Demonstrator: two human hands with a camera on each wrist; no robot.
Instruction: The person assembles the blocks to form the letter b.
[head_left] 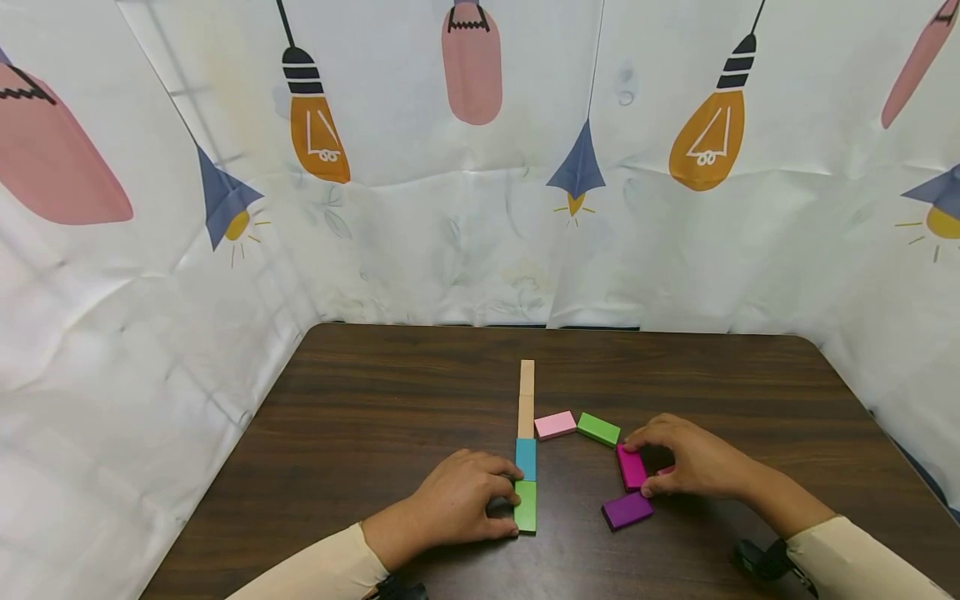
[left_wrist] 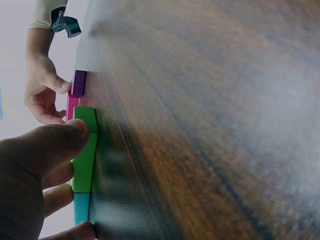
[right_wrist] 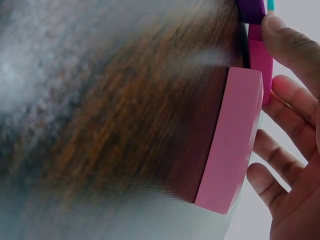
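In the head view my left hand (head_left: pixel 468 498) rests along the left side of a green block (head_left: pixel 526 508) and a blue block (head_left: pixel 526 459), laid end to end. Its thumb touches the green block's near corner, as the left wrist view shows. My right hand (head_left: pixel 697 460) pinches a magenta block (head_left: pixel 632 468) lengthwise, index finger at the far end and thumb at the near end. A purple block (head_left: pixel 627 511) lies at that near end. Under the right hand is a pink block (right_wrist: pixel 230 140), mostly hidden in the head view.
Pale wooden blocks (head_left: pixel 527 400) continue the straight row beyond the blue one. A light pink block (head_left: pixel 556 425) and a second green block (head_left: pixel 598 428) curve from the row toward the magenta one. The dark wood-grain table (head_left: pixel 375 400) is bordered by a white printed curtain (head_left: pixel 420 242).
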